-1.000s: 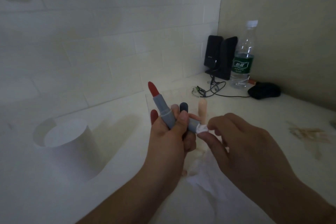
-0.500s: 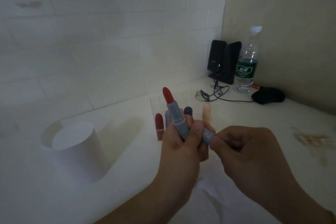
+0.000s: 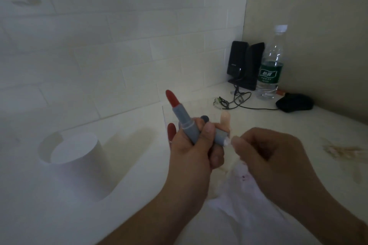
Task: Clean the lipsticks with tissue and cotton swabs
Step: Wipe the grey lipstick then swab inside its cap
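**Lipstick cleaning, item in hand, bench contents**

- Left hand [image 3: 194, 150]: fingers and thumb curled round the grey tube of a red lipstick [image 3: 184, 119]. Held above the counter, tilted, red bullet up and to the left, tube base down-right and sticking out past the fingers.
- Right hand [image 3: 266, 155]: fingers curled, tips pinching a small wad of white tissue [image 3: 228, 141] against the base end of the tube. Wad mostly hidden by the fingertips.
- Other lipsticks, upright on counter just behind the left hand, partly hidden by it: dark red lipstick [image 3: 171, 130] at left; dark blue lipstick [image 3: 204, 119], only top seen; pale peach lipstick [image 3: 225, 120] at right. Cannot tell if they touch each other.
- Tissue sheet [image 3: 239, 191]: white, crumpled, flat on counter under and between the forearms; small reddish spots on it.
- Paper cup [image 3: 73, 157]: white, on its side at left, well apart from the hands.
- Counter [image 3: 119, 215]: white; brownish stain [image 3: 342, 150] at right.
- Far corner, well apart: pair of black speakers [image 3: 246, 64], tangled black cable [image 3: 235, 100] in front of them, clear water bottle [image 3: 271, 63] w/ green label just beside the speakers, black mouse [image 3: 294, 102] to the right.
- Wall [image 3: 119, 36]: white tile at back; beige panel at right.
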### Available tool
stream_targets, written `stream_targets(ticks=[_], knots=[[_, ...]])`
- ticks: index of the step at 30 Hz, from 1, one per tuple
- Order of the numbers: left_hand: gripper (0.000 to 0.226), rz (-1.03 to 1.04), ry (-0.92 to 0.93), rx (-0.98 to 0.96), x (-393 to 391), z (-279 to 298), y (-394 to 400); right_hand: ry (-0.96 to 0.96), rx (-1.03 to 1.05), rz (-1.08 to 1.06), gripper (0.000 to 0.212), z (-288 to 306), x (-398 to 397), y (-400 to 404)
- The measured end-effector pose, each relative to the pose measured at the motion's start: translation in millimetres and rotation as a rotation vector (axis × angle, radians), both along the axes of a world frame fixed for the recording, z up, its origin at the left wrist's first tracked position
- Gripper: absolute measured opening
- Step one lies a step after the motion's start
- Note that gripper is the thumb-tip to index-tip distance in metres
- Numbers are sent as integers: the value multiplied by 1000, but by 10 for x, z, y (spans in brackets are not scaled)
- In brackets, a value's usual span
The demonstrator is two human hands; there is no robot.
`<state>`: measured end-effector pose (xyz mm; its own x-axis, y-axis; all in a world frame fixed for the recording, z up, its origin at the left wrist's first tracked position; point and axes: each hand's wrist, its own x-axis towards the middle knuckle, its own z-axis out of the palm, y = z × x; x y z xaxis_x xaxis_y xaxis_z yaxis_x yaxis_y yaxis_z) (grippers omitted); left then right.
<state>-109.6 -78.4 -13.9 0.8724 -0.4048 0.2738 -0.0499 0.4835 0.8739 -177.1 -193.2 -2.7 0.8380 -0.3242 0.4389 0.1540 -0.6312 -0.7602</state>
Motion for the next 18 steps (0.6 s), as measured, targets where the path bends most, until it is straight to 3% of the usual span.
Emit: stream_targets(ticks=[2, 6, 9, 13, 18], knots=[[28, -17, 52, -1, -5, 16, 30, -164, -359, -36, 17, -29, -40, -39], [35, -45, 92, 21, -13, -13, 32, -232, -656, -65, 21, -46, -23, -45], [17, -14, 116, 20, -7, -31, 24, -263, -818, -90, 24, -80, 4, -34], [17, 21, 69, 66, -10, -41, 27, -298, -1053, -125, 15, -101, 29, -3], [16, 68, 72, 147, 10, -84, 39, -262, -1085, -129, 12, -161, 46, 59]])
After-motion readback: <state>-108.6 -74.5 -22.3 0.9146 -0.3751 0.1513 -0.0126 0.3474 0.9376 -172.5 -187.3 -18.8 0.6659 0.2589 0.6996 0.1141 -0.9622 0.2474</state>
